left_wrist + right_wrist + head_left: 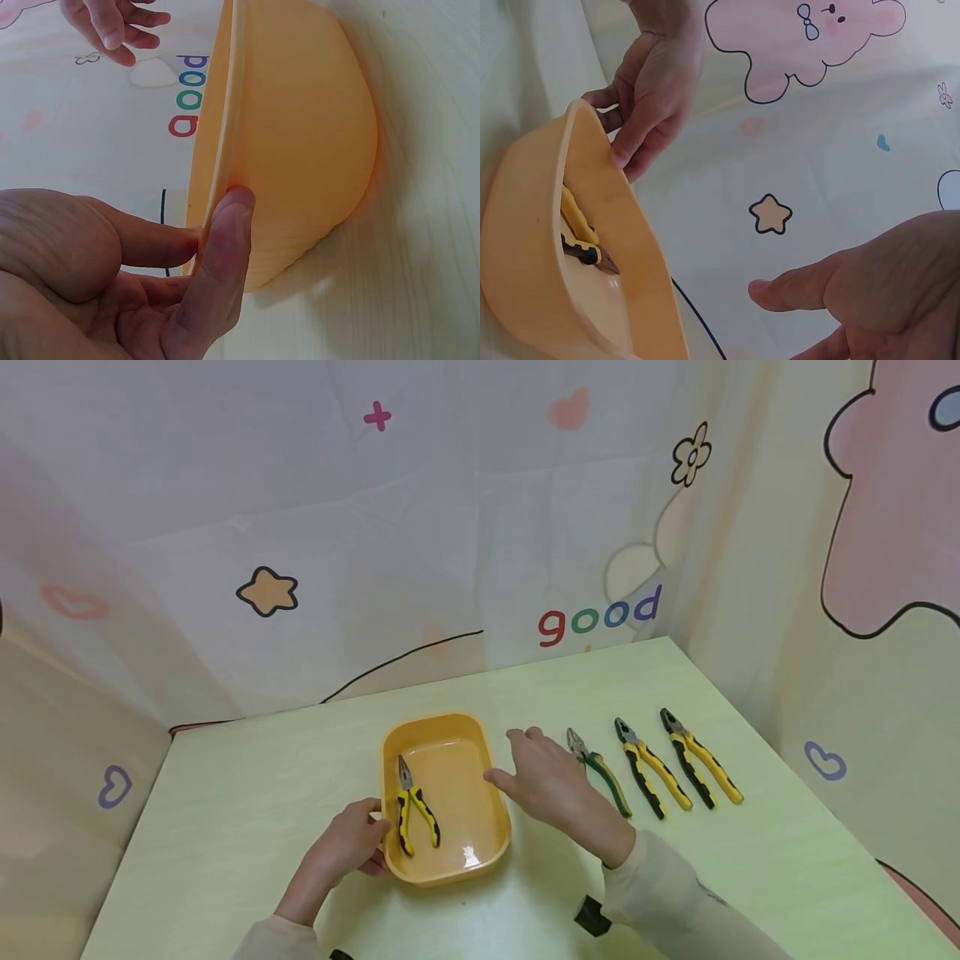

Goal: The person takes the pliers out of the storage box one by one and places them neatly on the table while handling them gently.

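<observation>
In the head view, my left hand [347, 846] pinches the left rim of a yellow plastic bin [498, 827], thumb inside and fingers outside, as the left wrist view also shows at the bin's wall [300, 120]. Inside the bin, along its left side, lies a pair of long-nose pliers [406, 793] with yellow and black handles. My right hand [551, 777] hovers by the bin's right rim, fingers extended and holding nothing. Just right of it, green-handled pliers [600, 764] lie on the table, partly behind that hand.
Two yellow-and-black pairs of combination pliers, one nearer [648, 764] and one farther right [697, 752], lie side by side on the pale green table [247, 793]. A printed curtain [420, 543] rises behind the table and along both sides.
</observation>
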### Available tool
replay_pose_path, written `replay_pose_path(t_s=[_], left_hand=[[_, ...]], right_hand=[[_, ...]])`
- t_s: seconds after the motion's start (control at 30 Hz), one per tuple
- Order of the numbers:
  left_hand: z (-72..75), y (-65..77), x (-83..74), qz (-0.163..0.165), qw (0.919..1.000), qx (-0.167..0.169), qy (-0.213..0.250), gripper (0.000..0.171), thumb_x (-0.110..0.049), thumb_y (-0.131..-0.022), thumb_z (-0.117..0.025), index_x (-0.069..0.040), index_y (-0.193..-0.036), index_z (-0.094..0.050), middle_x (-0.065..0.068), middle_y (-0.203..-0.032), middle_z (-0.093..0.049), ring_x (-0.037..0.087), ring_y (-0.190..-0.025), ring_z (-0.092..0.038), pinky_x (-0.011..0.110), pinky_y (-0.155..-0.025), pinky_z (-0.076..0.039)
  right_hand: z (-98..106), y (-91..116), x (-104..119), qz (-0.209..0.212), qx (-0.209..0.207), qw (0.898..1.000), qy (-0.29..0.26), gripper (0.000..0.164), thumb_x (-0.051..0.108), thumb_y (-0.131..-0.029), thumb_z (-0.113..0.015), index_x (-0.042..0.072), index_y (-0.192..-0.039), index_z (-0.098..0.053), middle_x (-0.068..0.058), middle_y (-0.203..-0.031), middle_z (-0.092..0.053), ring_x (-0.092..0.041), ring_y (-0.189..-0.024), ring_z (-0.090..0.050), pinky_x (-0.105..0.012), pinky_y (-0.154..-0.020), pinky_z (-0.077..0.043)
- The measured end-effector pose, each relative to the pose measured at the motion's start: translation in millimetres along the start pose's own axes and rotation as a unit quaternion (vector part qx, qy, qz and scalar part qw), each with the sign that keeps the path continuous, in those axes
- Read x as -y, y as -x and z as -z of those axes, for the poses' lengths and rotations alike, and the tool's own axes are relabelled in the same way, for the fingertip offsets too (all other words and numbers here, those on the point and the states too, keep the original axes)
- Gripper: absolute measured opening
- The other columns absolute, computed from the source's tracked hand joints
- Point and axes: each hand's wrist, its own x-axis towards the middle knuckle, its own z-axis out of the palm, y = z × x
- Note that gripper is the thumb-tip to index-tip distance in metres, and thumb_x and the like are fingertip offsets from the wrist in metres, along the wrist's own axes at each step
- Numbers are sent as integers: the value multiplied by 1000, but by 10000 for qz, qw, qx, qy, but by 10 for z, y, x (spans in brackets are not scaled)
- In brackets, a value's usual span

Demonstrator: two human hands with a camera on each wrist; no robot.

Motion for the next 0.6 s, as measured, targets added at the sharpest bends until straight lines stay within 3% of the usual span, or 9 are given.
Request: replay_pose_path(t_s=[0.17, 0.27, 0.4, 0.6], left_hand=[[3, -4, 9, -13, 10000, -1, -6, 41, -6, -106, -51, 12, -142, -46, 17, -91, -62, 21, -58, -66, 34, -55, -62], [5, -7, 15, -2, 10000, -2, -28, 42, -6, -105, -51, 12, -143, -46, 17, -92, -63, 21, -59, -66, 34, -55, -62], [7, -12, 22, 3, 10000, 5, -26, 42, -6, -105, -50, 13, -143, -45, 17, -93, -63, 21, -60, -65, 34, -55, -62], [9, -12, 33, -47, 10000, -5, 62, 40, -4, -104, -50, 13, -140, -48, 18, -91, -63, 21, -59, -65, 34, -54, -62]], right_hand=[[-35, -22, 93, 20, 146, 9998, -103, 63, 37, -96, -75, -7, -137, -56, -21, -120, -65, -30, -94, -66, -43, -81, -61], [-70, -48, 147, 88, 241, 9993, -263, 59, 34, -96, -75, -8, -133, -57, -15, -106, -68, -26, -85, -65, -37, -74, -60], [-125, -84, 220, 144, 345, 9984, -430, 50, 32, -96, -76, -7, -122, -59, -7, -83, -59, -21, -69, -56, -28, -58, -50], [-188, -119, 319, 203, 453, 9976, -484, 47, 30, -96, -76, -8, -119, -61, -7, -82, -58, -20, -67, -55, -25, -54, -46]])
